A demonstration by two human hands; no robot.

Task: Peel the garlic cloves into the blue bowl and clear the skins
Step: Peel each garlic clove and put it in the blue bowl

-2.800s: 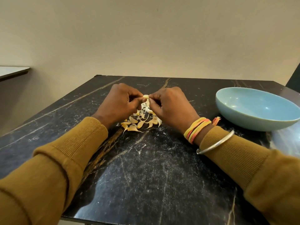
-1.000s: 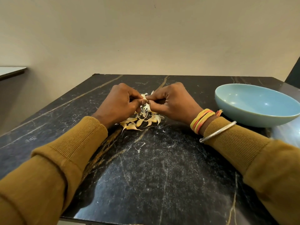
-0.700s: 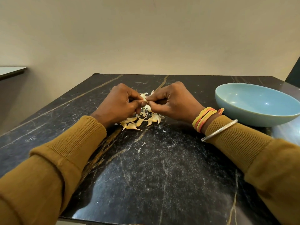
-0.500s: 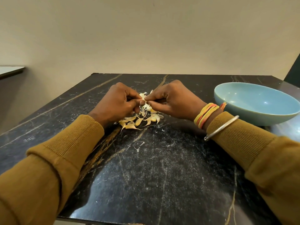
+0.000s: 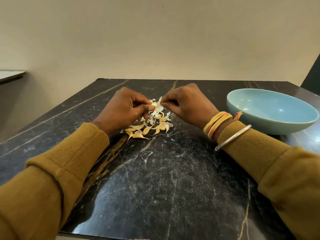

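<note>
- Head view: the left hand [image 5: 124, 110] was over the middle of the dark marbled bench [image 5: 164, 179]. Its fingers [image 5: 141, 109] were curled in and pinched a small pale garlic clove [image 5: 154, 105] between thumb and forefinger.
- The right hand [image 5: 187, 106] was just beside it, knuckles up. Its fingers [image 5: 170, 101] were pressed together at the tips and pinched a thin white skin [image 5: 160, 99] that stood up from the clove's far end.
- The two hands nearly met at the clove, which was held just above the bench rather than lying on it.
- Directly below the clove, and a little nearer the person, lay a loose pile [image 5: 149, 129] of yellowish cloves with pointed tails, mixed with white papery flakes. A few tiny flakes lay scattered on the bench just to the pile's right.
- The blue bowl [image 5: 270, 125] stood upright on the bench to the right, well apart from the pile and near the right wrist.
- Both arms wore mustard ribbed sleeves [image 5: 69, 158]. The right wrist carried yellow and orange thread bands [image 5: 217, 122] and, over the cuff, a metal bangle [image 5: 233, 139].
- A plain beige wall [image 5: 155, 40] rose behind the bench, and the corner of a pale ledge [image 5: 10, 75] showed at the far left edge.
</note>
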